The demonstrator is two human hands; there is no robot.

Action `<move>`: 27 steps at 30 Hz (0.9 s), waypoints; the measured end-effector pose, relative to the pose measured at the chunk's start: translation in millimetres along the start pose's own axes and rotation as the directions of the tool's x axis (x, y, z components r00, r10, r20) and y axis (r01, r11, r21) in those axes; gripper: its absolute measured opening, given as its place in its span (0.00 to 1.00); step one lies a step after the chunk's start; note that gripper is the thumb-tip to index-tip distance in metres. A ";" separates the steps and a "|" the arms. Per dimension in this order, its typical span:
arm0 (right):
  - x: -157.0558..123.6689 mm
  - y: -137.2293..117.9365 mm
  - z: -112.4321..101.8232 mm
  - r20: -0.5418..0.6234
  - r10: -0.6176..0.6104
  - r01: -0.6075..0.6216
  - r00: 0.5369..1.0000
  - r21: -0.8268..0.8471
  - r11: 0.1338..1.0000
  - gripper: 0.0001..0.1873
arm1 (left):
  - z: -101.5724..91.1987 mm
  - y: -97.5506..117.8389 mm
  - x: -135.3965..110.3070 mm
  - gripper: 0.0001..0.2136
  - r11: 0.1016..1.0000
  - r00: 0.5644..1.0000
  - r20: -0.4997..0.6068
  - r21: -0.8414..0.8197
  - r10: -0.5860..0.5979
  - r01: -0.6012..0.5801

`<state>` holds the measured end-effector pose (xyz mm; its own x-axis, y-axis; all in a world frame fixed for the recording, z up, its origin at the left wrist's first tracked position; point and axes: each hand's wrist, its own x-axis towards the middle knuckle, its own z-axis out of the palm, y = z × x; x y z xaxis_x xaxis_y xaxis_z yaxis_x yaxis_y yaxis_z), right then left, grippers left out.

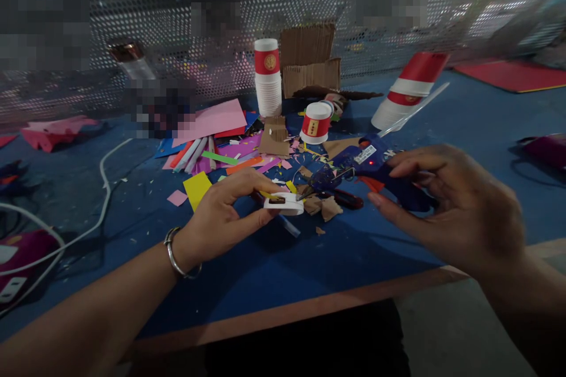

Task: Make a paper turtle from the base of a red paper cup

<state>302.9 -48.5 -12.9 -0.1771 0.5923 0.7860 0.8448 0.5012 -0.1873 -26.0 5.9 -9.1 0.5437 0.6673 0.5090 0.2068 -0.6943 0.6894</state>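
My left hand [227, 206], with a silver bangle at its wrist, pinches a small white rounded piece [288, 205] that has a dark brown slot in its side. A thin yellow strip [270, 195] lies along its top near my fingers. In my right hand [455, 206] is a blue hot glue gun [367, 168], its red light lit and a clear glue stick [418, 107] poking out of the back. The gun's nozzle points left and meets, or nearly meets, the white piece's right end. My right fingers curl round the handle.
Paper and cardboard scraps [274, 135] litter the blue table [247, 283]. Beyond them stand a cup stack [267, 79], an upturned cup [315, 123] and a leaning cup stack [409, 91]. A dark-handled tool [347, 199] lies below the gun. White cables [106, 182] cross the left side.
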 end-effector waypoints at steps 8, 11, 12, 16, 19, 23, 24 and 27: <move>2.6 -1.9 0.0 -0.006 -0.005 0.005 1.000 0.033 0.999 0.15 | -0.5 2.2 -0.7 0.07 1.000 1.000 0.008 0.009 -0.025 0.025; 3.0 -2.5 -0.5 -0.003 -0.004 0.005 1.000 0.040 0.999 0.14 | -0.4 2.1 -0.8 0.08 0.999 0.999 0.012 0.017 -0.031 0.031; 3.0 -2.6 -0.6 -0.004 -0.005 0.006 1.000 0.039 0.999 0.14 | -0.4 2.2 -0.9 0.08 0.999 0.999 0.015 0.020 -0.034 0.033; 3.3 -2.9 -0.5 -0.002 -0.010 0.010 1.000 0.048 0.999 0.13 | -1.1 2.3 -1.1 0.08 0.999 0.999 0.021 0.029 -0.036 0.036; 4.3 -3.0 -0.7 -0.008 -0.024 0.024 1.000 0.046 0.999 0.13 | -1.8 1.4 -1.4 0.08 0.999 0.999 0.031 0.034 -0.037 0.036; 5.9 -3.3 -1.0 -0.015 -0.058 0.058 0.998 0.019 0.998 0.13 | -1.6 0.2 -2.1 0.09 0.999 0.999 0.033 0.027 -0.038 0.037; 6.1 -3.3 -1.0 -0.017 -0.058 0.059 0.998 0.016 0.998 0.13 | -1.5 0.1 -2.3 0.09 0.999 0.999 0.032 0.023 -0.039 0.039; 5.9 -3.3 -0.7 -0.017 -0.041 0.042 0.999 0.023 0.999 0.13 | -1.3 0.5 -2.7 0.09 0.999 0.998 0.030 0.020 -0.051 0.050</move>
<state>299.4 -47.1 -7.2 -0.2031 0.5599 0.8033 0.8251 0.5396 -0.1675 -28.4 4.1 -9.4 0.5566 0.6934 0.4577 0.2504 -0.6653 0.7033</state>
